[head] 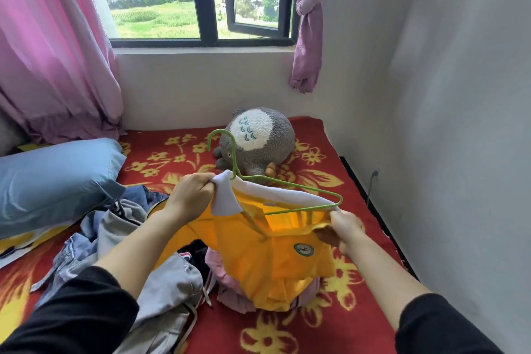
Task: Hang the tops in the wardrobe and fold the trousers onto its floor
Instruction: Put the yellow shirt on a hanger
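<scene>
In the head view, the step in hand is threading a hanger into a top, the first half of hanging it. The yellow top (275, 261) is held up in the air on the near side of the grey plush toy (258, 138), its hem drooping onto a pink garment (230, 296) on the red bed cover (316, 330). The left hand (192, 192), near and left of the toy, pinches the white collar (227, 198) with curled fingers. The right hand (346, 227), near and right of the toy, has its fingers closed on the edge of the neck opening. The green hanger (234, 156) sits partly in that opening, with its hook rising in front of the toy. Next, I judge, both shoulders must be seated on the wire and the hook taken in one hand. The wardrobe is not in view. A heap of trousers (161, 276), near and left of the toy, waits unfolded.
</scene>
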